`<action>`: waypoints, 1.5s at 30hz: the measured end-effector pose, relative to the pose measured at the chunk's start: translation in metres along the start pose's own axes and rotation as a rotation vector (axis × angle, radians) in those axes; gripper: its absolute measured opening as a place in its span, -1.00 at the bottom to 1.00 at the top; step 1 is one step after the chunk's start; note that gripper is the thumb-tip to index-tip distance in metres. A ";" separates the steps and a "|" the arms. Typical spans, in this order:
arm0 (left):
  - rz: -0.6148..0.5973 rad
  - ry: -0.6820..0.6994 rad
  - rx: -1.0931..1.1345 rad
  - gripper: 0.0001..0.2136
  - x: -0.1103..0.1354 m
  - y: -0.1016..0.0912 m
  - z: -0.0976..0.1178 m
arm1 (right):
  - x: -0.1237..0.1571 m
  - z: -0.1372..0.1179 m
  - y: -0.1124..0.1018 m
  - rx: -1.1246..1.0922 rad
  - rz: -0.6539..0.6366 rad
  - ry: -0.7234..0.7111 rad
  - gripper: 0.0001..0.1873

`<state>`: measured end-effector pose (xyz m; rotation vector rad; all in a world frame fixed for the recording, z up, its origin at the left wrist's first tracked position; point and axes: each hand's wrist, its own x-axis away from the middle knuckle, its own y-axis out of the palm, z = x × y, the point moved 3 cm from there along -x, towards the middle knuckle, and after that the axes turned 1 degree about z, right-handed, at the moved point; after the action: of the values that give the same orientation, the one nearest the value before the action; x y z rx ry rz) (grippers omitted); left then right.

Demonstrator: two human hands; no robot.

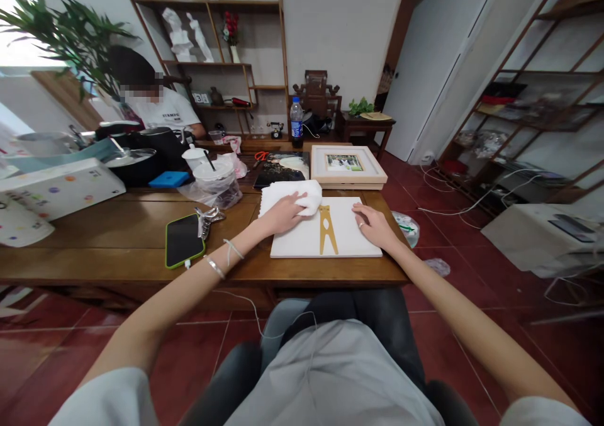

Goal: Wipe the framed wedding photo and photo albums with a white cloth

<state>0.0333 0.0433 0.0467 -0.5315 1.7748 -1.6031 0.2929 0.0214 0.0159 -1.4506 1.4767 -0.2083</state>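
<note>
A white board (pixel 302 243), perhaps a canvas, lies flat near the table's front edge. At its middle is a flat gold shape (pixel 326 231) with two splayed legs and an oval opening. My left hand (pixel 287 213) is on a folded white cloth (pixel 302 193), its fingers curled over it; the cloth covers the board's upper left part. On the board's right side rests my right hand (pixel 374 223), fingers stretched out and touching the surface, holding nothing.
Behind the board are a framed picture (pixel 349 167), a dark glossy book or print (pixel 283 169) and a bottle (pixel 296 124). Left stand a phone (pixel 185 240), a crumpled silver wrapper (pixel 209 221), a bagged cup (pixel 212 177) and a white box (pixel 66 190). Another person (pixel 163 108) sits back left.
</note>
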 end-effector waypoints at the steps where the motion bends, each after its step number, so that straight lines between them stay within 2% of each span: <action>1: 0.001 0.000 -0.012 -0.70 0.002 0.000 0.003 | 0.000 0.000 0.000 0.003 -0.001 -0.001 -0.66; 4: -0.027 0.005 -0.055 -0.72 0.018 -0.009 0.023 | 0.000 -0.001 0.000 0.018 -0.012 -0.004 -0.67; 11: -0.179 0.068 -0.100 -0.79 0.090 -0.047 0.100 | 0.000 -0.001 0.000 0.031 -0.003 -0.018 -0.66; 14: -0.212 0.109 -0.063 -0.81 0.107 -0.053 0.116 | 0.000 0.000 0.000 0.043 -0.003 -0.019 -0.67; 16: -0.220 0.110 -0.050 -0.80 0.106 -0.053 0.115 | 0.000 0.001 0.000 0.045 -0.004 -0.021 -0.66; 19: -0.211 0.075 -0.051 -0.77 0.090 -0.047 0.101 | 0.000 0.001 0.000 0.044 -0.008 -0.024 -0.65; 23: -0.182 0.010 -0.021 -0.73 0.051 -0.030 0.073 | 0.000 0.001 0.000 0.042 -0.010 -0.019 -0.65; 28: -0.084 -0.083 0.064 -0.62 0.002 -0.006 0.044 | 0.000 0.001 0.000 0.041 -0.017 -0.017 -0.66; 33: -0.027 -0.043 0.016 -0.65 -0.023 0.001 0.046 | 0.000 0.002 0.001 0.054 -0.014 -0.031 -0.67; 37: -0.087 0.002 -0.073 -0.68 -0.008 -0.008 0.071 | 0.000 0.003 0.002 0.064 -0.014 -0.038 -0.67; 42: -0.154 0.098 -0.145 -0.72 0.041 -0.028 0.118 | 0.000 0.002 0.001 0.056 -0.004 -0.036 -0.66; 45: -0.225 0.151 -0.139 -0.75 0.065 -0.036 0.137 | 0.000 0.000 0.000 0.050 -0.005 -0.025 -0.65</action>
<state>0.0815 -0.1033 0.0668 -0.7127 2.0092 -1.7172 0.2928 0.0219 0.0157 -1.4121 1.4374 -0.2280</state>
